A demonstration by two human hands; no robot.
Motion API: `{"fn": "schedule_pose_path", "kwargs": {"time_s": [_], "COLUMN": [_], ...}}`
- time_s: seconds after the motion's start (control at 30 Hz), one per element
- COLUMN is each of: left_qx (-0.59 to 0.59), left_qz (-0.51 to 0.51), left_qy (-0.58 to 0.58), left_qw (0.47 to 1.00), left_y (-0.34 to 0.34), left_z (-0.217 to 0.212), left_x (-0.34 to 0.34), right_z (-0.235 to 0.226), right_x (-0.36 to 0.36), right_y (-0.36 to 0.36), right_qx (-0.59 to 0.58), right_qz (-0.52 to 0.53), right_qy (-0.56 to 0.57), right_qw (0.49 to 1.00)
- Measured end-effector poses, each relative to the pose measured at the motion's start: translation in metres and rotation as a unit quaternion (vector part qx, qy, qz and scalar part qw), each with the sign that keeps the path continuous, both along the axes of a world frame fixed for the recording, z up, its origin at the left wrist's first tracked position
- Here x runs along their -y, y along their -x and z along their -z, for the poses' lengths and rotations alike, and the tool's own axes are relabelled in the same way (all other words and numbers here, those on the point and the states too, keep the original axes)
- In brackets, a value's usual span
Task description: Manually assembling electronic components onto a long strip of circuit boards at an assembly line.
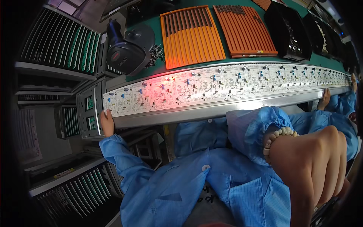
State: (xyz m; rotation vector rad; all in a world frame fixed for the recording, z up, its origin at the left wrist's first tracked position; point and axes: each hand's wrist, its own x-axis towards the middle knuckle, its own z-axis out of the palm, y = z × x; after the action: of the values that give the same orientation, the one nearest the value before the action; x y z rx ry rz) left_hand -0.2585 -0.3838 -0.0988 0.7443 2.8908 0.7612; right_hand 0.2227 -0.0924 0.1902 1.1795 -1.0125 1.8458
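A long row of white circuit boards (pixel 196 89), dotted with small blue and black components, lies along a metal rail (pixel 159 118) in front of me. At its left end my left hand (pixel 107 124) grips the corner of the nearest circuit board, fingertips at its edge. My right hand (pixel 312 162) is raised close to the camera at the lower right, away from the boards. Its fingers are curled into a fist, their tips hidden from view. Round that wrist is a beaded bracelet (pixel 278 138), below a blue sleeve (pixel 257 126).
A black handheld scanner (pixel 126 56) on its stand casts red light over the boards. Behind them are an orange slotted tray (pixel 193 41), a red-brown slotted tray (pixel 245 32) and black bins (pixel 289 32). Board racks (pixel 56 41) stand left. A co-worker's hand (pixel 324 99) touches the rail's right side.
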Motion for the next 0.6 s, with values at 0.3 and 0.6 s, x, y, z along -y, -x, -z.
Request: {"fn": "schedule_pose_path", "kwargs": {"time_s": [0.3,0.6], "left_qx": [-0.124,-0.296], "left_qz": [-0.029,0.084], "left_qy": [0.053,-0.21], "left_qw": [0.99,0.928], "left_y": [-0.019,-0.161], "left_z": [-0.02,-0.126], "left_x": [-0.015,-0.097], "right_z": [-0.007,0.009], "right_x": [-0.002,-0.01], "right_y": [-0.01,-0.045], "right_qx": [-0.028,-0.079], "right_qz": [-0.081,-0.003], "right_qy": [0.011,0.036], "right_qw": [0.996,0.996]}}
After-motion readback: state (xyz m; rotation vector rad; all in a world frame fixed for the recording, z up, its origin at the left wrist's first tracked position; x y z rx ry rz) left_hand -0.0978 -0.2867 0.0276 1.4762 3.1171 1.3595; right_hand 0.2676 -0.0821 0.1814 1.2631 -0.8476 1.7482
